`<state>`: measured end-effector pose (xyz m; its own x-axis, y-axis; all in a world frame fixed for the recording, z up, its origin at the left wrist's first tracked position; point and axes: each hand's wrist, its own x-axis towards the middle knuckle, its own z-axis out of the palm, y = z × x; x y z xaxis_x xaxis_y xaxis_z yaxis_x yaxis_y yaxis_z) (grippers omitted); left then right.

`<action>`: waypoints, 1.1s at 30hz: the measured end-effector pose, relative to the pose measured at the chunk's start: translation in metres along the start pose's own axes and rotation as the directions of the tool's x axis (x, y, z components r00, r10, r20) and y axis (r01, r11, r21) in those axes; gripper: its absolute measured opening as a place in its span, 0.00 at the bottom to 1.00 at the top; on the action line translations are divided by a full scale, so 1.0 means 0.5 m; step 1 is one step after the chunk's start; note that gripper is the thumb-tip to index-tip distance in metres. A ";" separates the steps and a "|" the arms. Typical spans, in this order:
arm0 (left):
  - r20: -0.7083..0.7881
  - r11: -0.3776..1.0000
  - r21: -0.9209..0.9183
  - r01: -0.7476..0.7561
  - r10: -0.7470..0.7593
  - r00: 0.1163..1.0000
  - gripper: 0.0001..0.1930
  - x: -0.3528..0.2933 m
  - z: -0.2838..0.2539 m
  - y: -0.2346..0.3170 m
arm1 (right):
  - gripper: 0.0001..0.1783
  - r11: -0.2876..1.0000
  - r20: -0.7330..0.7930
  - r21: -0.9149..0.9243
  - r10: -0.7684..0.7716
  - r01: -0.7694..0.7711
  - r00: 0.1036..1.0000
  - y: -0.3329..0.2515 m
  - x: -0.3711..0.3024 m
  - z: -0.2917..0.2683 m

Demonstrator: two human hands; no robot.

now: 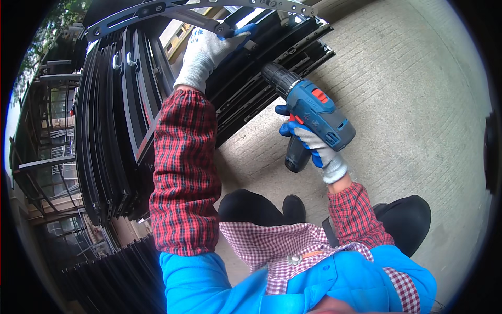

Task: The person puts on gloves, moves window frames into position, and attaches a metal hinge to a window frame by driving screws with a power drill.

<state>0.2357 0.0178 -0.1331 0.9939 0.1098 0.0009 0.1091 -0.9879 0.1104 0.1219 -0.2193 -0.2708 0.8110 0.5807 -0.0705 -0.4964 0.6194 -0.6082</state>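
Note:
My right hand point(314, 144), in a white and blue glove, is wrapped round the grip of a blue cordless drill point(320, 112) with a black chuck and red switches. The drill points up and left, its chuck close to a stack of black metal frames point(251, 78). Farther off, my left hand point(209, 51), gloved the same way, has its fingers closed on a grey metal hinge arm point(201, 22). A curved, slotted metal strip point(151, 9) joins it above. The chuck's tip lies over the dark frames, and I cannot tell whether it touches them.
Many long black frame profiles point(102, 125) stand packed at the left, with more dark bars point(112, 277) below them. Metal racks point(49, 162) fill the far left. Grooved concrete floor point(418, 94) spreads to the right. My knees point(251, 206) are bent close to the work.

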 end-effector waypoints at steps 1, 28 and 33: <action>0.004 1.000 -0.001 0.002 -0.002 1.000 0.27 -0.002 0.001 0.002 | 0.17 1.000 -0.002 0.001 0.004 -0.004 1.000 0.004 -0.001 -0.003; -0.150 0.994 -0.069 -0.080 0.069 0.986 0.33 -0.004 0.025 -0.009 | 0.09 0.860 0.017 -0.495 -0.137 0.127 0.990 0.085 0.000 -0.057; -0.138 0.999 0.028 -0.045 0.048 0.989 0.35 0.012 0.028 -0.066 | 0.07 0.994 -0.113 -0.103 0.017 -0.029 0.993 0.071 0.002 -0.044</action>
<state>0.2381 0.0493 -0.1507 0.9868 0.0759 0.1429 0.0646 -0.9945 0.0822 0.1119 -0.2082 -0.3101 0.8320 0.5282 -0.1698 -0.4853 0.5443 -0.6843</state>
